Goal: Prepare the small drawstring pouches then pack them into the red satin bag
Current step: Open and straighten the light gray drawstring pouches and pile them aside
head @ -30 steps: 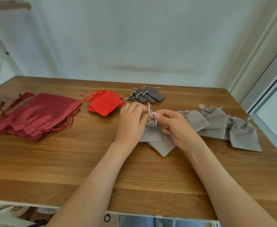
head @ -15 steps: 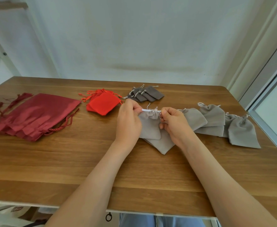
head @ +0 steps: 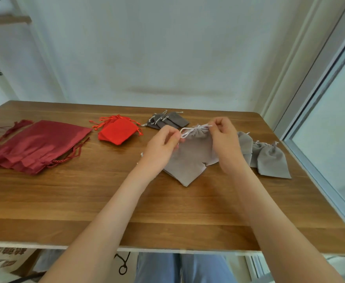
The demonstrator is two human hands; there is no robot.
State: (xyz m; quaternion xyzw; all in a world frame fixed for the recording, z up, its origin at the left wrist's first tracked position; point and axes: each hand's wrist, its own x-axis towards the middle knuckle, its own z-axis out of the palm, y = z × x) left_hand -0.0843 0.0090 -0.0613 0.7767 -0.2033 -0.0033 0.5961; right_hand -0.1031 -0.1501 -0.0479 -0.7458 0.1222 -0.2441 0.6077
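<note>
A light grey drawstring pouch (head: 196,148) hangs between my hands just above the wooden table (head: 85,201), its neck gathered tight. My left hand (head: 163,141) pinches the white cord loop on the pouch's left. My right hand (head: 223,139) pinches the cord ends at its right. Another light grey pouch (head: 184,172) lies flat beneath. More light grey pouches (head: 271,160) with drawn necks lie to the right, partly behind my right hand. A stack of dark red satin bags (head: 34,146) lies at the far left.
A pile of small bright red pouches (head: 117,130) and a cluster of dark grey pouches (head: 167,120) lie toward the back of the table. A window frame (head: 320,127) runs close along the table's right edge. A white wall stands behind.
The pouch has been lifted higher and its cords pulled apart sideways. My right hand has moved up and to the right; the left hand now holds the cord loop.
</note>
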